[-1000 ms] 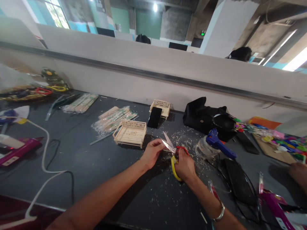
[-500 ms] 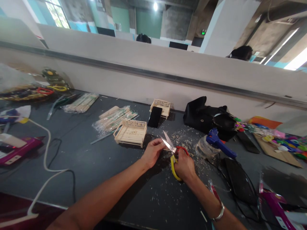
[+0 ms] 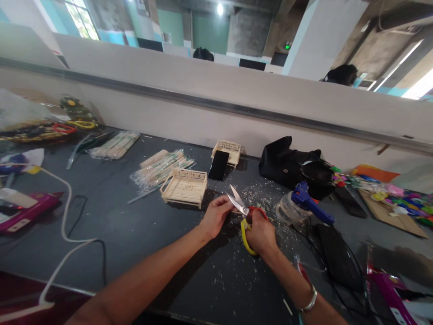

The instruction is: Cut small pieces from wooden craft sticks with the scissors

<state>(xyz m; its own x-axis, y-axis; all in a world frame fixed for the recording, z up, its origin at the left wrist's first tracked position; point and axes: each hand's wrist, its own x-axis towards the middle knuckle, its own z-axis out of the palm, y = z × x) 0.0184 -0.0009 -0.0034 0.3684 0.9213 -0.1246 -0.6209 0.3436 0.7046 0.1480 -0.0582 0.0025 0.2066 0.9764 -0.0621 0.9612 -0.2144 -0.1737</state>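
Note:
My right hand [image 3: 262,234] is wrapped round the red and yellow handles of a pair of scissors [image 3: 239,204], whose blades stand apart and point up and left. My left hand [image 3: 216,216] is pinched closed beside the blades; what its fingertips hold is too small to make out. Left of the hands stands a small wooden bench model [image 3: 186,187]. Behind it a black phone [image 3: 218,165] leans on a second wooden model [image 3: 233,151]. Pale wood chips [image 3: 257,194] lie scattered round the scissors.
Bagged sticks [image 3: 162,167] lie left of the models. A black bag [image 3: 294,162] and a blue glue gun [image 3: 309,203] on a clear container are at the right. Cables, a power bank-like black slab and a magenta tool [image 3: 389,293] lie further right. Two heads show beyond the partition.

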